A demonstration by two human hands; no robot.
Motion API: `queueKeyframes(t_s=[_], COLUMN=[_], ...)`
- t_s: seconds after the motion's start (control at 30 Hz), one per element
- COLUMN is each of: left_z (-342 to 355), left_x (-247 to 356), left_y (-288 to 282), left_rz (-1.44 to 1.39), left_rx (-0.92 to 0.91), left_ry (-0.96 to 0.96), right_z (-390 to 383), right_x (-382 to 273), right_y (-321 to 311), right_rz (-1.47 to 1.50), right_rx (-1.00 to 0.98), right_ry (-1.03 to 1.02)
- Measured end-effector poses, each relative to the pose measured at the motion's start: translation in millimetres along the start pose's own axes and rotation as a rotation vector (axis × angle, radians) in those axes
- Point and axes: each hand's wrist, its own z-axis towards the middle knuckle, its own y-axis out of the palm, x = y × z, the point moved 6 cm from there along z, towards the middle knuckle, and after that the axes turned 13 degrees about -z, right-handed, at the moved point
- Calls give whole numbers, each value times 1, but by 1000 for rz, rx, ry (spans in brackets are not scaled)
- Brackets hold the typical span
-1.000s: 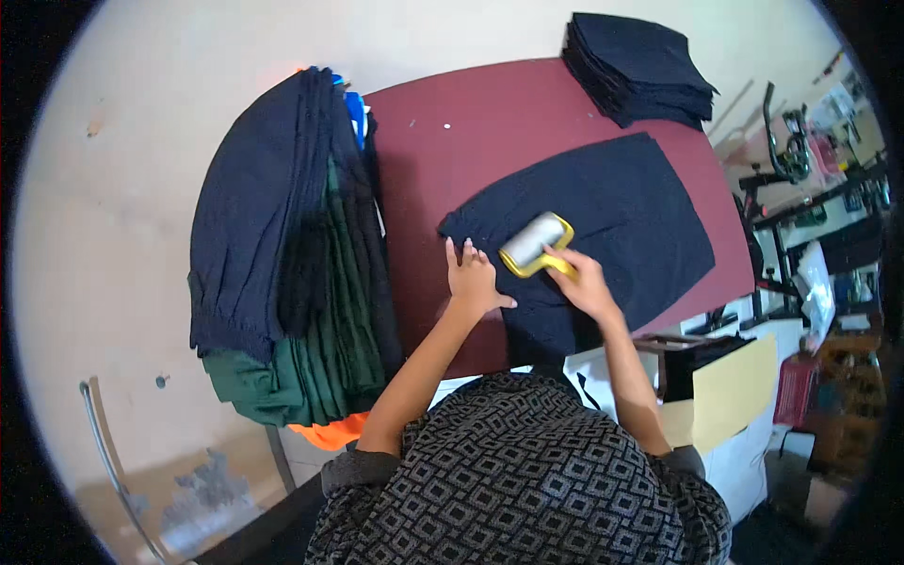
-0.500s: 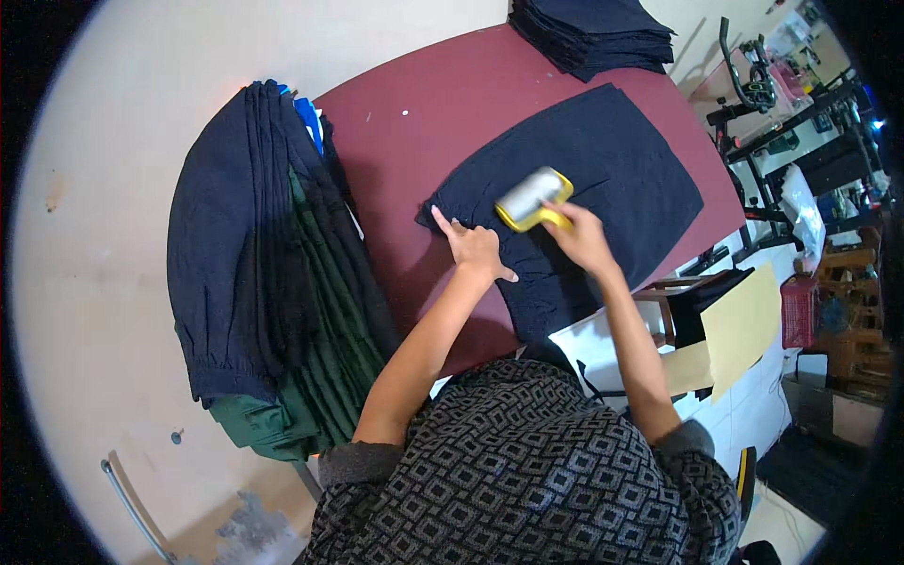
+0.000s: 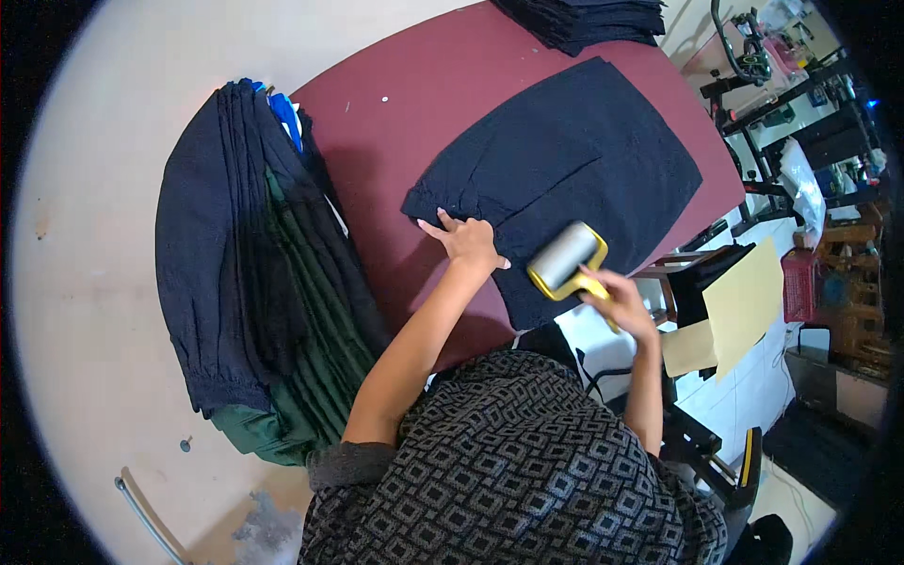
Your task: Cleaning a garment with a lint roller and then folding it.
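Note:
Dark navy trousers (image 3: 574,141) lie flat and folded on the maroon tabletop (image 3: 377,141), their gathered waistband toward the left. My left hand (image 3: 471,242) presses on the waistband end with fingers spread, holding nothing up. In my right hand (image 3: 621,303) is a lint roller (image 3: 568,259) with a yellow frame and a pale roll, gripped by its handle. The roll is over the near part of the trousers; whether it touches the cloth I cannot tell.
Navy and green garments (image 3: 217,254) hang in a thick row at the left of the table. A stack of folded dark garments (image 3: 589,24) sits at the far edge. On the right are yellowish card sheets (image 3: 744,301), a red basket (image 3: 800,282) and exercise equipment (image 3: 753,179).
My right hand has drawn the lint roller toward me and to the right across the trousers. My left hand stays at the waistband, and the view has shifted slightly.

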Motion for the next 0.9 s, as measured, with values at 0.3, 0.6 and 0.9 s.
queueKeyframes(t_s=[0.3,0.6,0.9], left_z=[-1,-6,-2], left_x=[-6,-1,-11], left_y=[10,3,4], left_rz=[-33,-119,-106], left_rx=[37,-54,-99], left_ry=[56,1,-12], right_z=[-14,217,112], right_x=[-17,-85,-31], right_y=[-15,27,-62], right_rz=[-61,-566,-549], right_rx=[-4,367,161], right_ry=[157,-199,-279])
